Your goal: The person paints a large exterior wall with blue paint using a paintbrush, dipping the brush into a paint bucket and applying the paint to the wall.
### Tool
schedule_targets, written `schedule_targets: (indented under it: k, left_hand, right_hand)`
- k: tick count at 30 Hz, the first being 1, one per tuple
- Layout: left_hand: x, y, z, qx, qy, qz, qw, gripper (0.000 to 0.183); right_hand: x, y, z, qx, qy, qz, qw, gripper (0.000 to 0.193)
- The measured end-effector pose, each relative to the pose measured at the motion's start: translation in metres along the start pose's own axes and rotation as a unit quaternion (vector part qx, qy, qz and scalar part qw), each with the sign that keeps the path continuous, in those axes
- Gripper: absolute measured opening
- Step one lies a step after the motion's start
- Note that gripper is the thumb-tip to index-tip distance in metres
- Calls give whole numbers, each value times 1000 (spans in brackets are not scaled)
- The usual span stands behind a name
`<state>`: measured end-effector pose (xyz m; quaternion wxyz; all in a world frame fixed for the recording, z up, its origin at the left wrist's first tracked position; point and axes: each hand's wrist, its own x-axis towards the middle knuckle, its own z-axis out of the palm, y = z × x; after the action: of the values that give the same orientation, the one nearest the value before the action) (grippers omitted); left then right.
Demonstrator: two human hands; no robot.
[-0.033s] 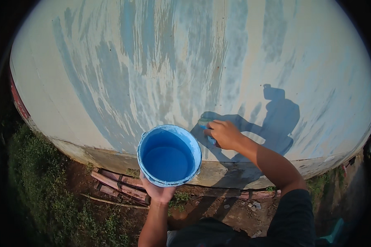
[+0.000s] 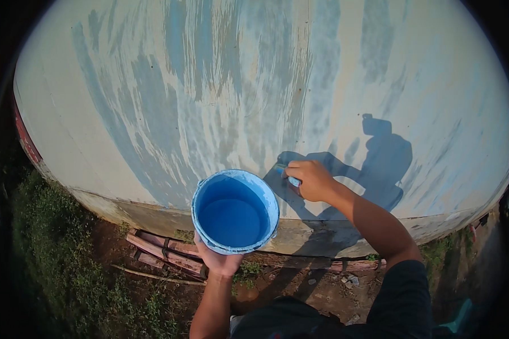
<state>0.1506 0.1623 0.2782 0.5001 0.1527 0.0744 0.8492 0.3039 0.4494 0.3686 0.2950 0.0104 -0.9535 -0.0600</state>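
My left hand [image 2: 218, 261] holds up a blue bucket [image 2: 236, 248] from below, its palm and fingers against the base and near side. Blue paint [image 2: 232, 221] lies inside, and pale dried smears coat the rim. My right hand [image 2: 312, 179] is closed round a small blue and greenish painting tool [image 2: 293, 181]; the fingers cover most of it, so I cannot tell whether it is a brush or a sponge. That hand is close to the pale wall [image 2: 345, 68], right of the bucket. Streaky blue-grey patches mark the wall's middle.
Shadows of my arm and head [image 2: 383, 158] fall on the wall. Along its foot runs a rough, stained base [image 2: 152, 214]. Reddish planks [image 2: 167, 254] lie on the soil at the left, beside green weeds [image 2: 56, 254]. A green object [image 2: 461, 317] stands at the lower right.
My right hand has shifted slightly right and turned, tilting the painting tool. The bucket in my left hand has moved a little to the right and up.
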Motion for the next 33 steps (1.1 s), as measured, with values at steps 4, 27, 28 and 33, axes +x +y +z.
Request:
schedule_targets:
  k: [4,27,28,33]
  left_hand:
    - [-1,-1,-31,-17,5,-4,1000,76]
    - [-16,-17,-66,105,23,47,993,80]
    - [-17,-16,-64,107,30,50,993,80]
    - [-22,-11,-60,109,31,51,992,81]
  right_hand:
    - [-1,-13,-55,226,137,145,954,18]
    - [-38,-137,-57,463,157,292,822,9]
    - [-39,-138,-54,463,158,291,822,9]
    - [-41,-141,-41,449,176,295,825,9]
